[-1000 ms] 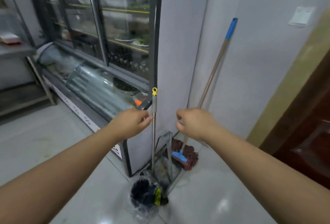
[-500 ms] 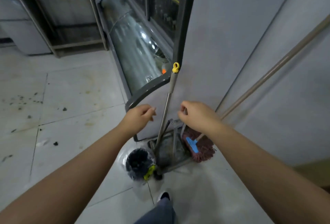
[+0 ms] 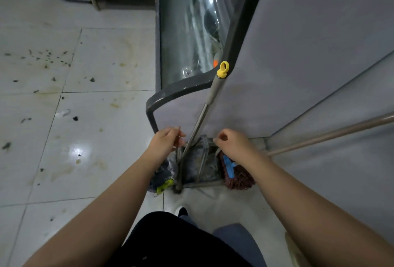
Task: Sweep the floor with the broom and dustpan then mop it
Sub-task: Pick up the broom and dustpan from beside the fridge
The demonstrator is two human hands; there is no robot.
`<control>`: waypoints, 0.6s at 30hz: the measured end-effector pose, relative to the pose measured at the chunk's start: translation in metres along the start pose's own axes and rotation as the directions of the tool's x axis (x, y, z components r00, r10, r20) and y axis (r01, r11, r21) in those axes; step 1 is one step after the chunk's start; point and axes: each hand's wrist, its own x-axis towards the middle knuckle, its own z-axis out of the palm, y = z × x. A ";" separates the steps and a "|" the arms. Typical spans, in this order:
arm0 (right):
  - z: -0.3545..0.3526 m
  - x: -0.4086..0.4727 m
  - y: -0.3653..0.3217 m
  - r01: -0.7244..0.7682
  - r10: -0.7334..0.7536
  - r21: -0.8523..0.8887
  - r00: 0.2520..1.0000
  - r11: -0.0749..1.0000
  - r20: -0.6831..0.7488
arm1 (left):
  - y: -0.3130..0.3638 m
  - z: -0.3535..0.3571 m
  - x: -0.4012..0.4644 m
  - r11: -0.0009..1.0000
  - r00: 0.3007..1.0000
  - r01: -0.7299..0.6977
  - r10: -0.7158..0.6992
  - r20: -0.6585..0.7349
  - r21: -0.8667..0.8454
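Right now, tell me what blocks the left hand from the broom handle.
Nothing visible does. The left hand hangs just left of the broom handle, with only a small open gap between its fingers and the shaft.

Btwn my hands: broom handle (image 3: 201, 115), brushed metal w/ glossy yellow plastic cap (image 3: 223, 69). Under my right wrist: mop head (image 3: 239, 176), shaggy reddish cloth, blue plastic clip. Left of my left hand: floor tiles (image 3: 89, 139), glossy, stained. Dustpan (image 3: 202, 164): dull metal.
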 end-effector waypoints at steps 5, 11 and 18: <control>-0.010 0.042 0.024 0.003 -0.008 0.096 0.999 0.995 0.049 | -0.001 0.021 0.011 0.994 0.993 0.097 -0.100 -0.059 -0.050; -0.018 0.097 0.033 0.051 -0.067 0.082 0.977 0.995 0.201 | -0.005 0.064 0.016 0.978 0.967 0.159 -0.182 -0.177 -0.137; 0.021 0.143 0.068 0.058 -0.072 0.051 0.934 0.997 0.350 | -0.048 0.113 0.044 0.904 0.908 0.256 -0.347 -0.236 -0.343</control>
